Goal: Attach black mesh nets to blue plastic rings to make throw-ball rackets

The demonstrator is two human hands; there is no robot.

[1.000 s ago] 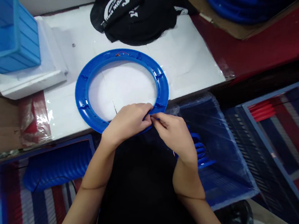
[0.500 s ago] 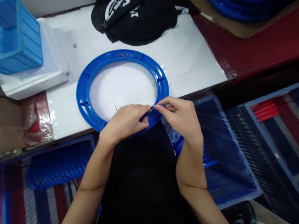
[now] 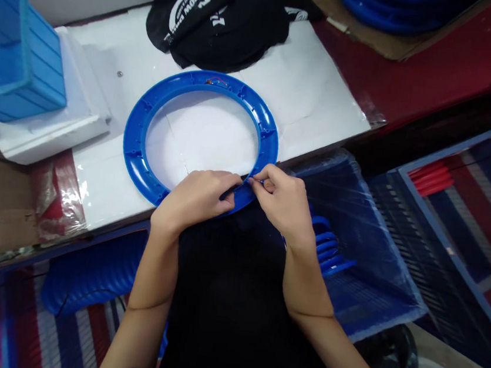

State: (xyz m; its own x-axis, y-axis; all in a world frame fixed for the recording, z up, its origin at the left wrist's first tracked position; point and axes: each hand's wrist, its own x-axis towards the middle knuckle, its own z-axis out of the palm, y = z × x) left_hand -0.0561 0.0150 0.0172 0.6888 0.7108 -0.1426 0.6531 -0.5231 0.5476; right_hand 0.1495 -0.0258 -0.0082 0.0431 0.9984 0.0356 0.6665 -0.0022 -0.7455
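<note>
A large blue plastic ring (image 3: 147, 116) lies flat on the white table top (image 3: 317, 97), its near edge at the table's front. My left hand (image 3: 197, 199) presses on the ring's near rim with curled fingers. My right hand (image 3: 281, 203) pinches something thin and small at the same spot of the rim; what it holds is too small to name. The two hands' fingertips nearly touch.
A black cap with white lettering (image 3: 222, 19) lies behind the ring. A light-blue plastic bin (image 3: 16, 57) stands on a white block at the left. A blue crate lined with plastic (image 3: 367, 245) holds blue parts at my right. A blue ribbed part (image 3: 93, 273) sits below the table.
My right hand drew away to the right of the rim, then came back close to my left hand. The ring shifted slightly away from me.
</note>
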